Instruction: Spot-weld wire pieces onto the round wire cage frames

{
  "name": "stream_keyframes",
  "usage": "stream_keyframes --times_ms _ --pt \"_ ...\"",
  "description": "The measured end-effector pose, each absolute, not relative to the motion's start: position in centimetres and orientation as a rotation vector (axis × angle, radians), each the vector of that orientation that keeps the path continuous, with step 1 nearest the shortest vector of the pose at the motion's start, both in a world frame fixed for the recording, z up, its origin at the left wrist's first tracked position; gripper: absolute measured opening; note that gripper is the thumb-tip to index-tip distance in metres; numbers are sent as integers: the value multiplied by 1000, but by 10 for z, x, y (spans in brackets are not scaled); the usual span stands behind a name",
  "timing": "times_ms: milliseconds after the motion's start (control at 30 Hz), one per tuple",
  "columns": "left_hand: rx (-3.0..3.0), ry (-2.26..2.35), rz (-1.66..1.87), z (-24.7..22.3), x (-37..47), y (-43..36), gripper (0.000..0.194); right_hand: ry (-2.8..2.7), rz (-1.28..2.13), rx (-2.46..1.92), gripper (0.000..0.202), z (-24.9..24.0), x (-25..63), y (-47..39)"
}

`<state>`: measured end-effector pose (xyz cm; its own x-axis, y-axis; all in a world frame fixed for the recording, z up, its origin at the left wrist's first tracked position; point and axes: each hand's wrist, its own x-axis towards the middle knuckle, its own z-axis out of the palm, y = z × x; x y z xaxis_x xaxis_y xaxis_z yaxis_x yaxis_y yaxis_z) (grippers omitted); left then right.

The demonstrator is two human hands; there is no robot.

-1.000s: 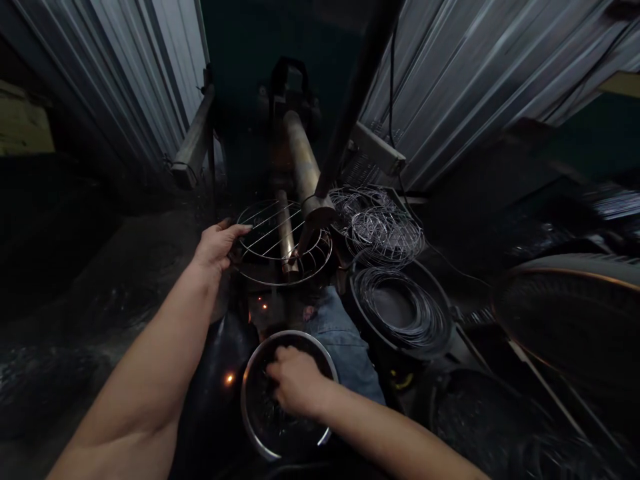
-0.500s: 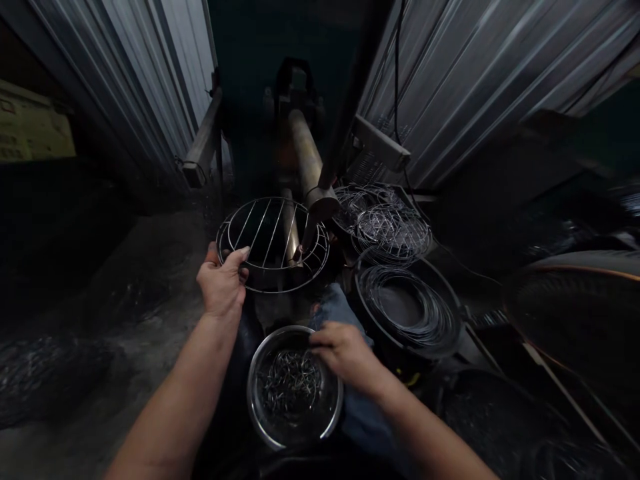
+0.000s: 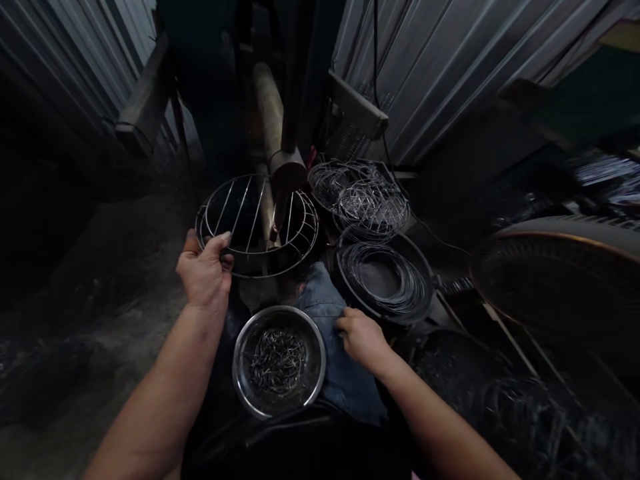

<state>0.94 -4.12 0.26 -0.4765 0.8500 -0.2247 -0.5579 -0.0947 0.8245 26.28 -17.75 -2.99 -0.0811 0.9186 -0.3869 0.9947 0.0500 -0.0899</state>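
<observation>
One wire rack [image 3: 255, 217], by the far metal cylinder [image 3: 271, 113], could tip or knock it, being gripped only at its near-left rim by the left hand [image 3: 204, 272]; right hand [image 3: 364, 339], right of the bowl [image 3: 316, 360], fingers curled, contents unclear.

The far rim of the wire rack [image 3: 255, 217] is being partly hidden by the thick pipe [image 3: 273, 120]. Anything being pinched by the right hand [image 3: 364, 339] is being masked. The round grille [image 3: 557, 287] is being cropped by the right edge.
</observation>
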Motion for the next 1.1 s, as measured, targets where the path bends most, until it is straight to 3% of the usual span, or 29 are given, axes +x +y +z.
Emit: stream_keyframes --times_ms 133,267,433,500,667,733,967,1100 --pt "390 1142 1768 0 9 -42 45 2204 -655 2049 26 -18 261 -163" --pt "392 1146 1801 -1 13 -42 45 2701 -949 2151 25 12 237 -128" --pt "421 1139 1826 5 19 -47 42 2945 -739 2460 21 24 179 -86" --pt "425 1137 1830 7 18 -48 41 2960 -843 2622 20 12 163 -79" --pt "407 1116 1863 6 12 -43 45 2683 -1675 2936 19 -23 153 -77" --pt "392 1099 1863 5 11 -41 45 2570 -1858 2976 22 -30 154 -78" --pt "314 1081 1852 2 8 -33 56 2529 -2056 2976 19 -32 148 -73" --pt "332 1082 1849 4 7 -31 53 2517 -2099 2992 17 -32 145 -72"
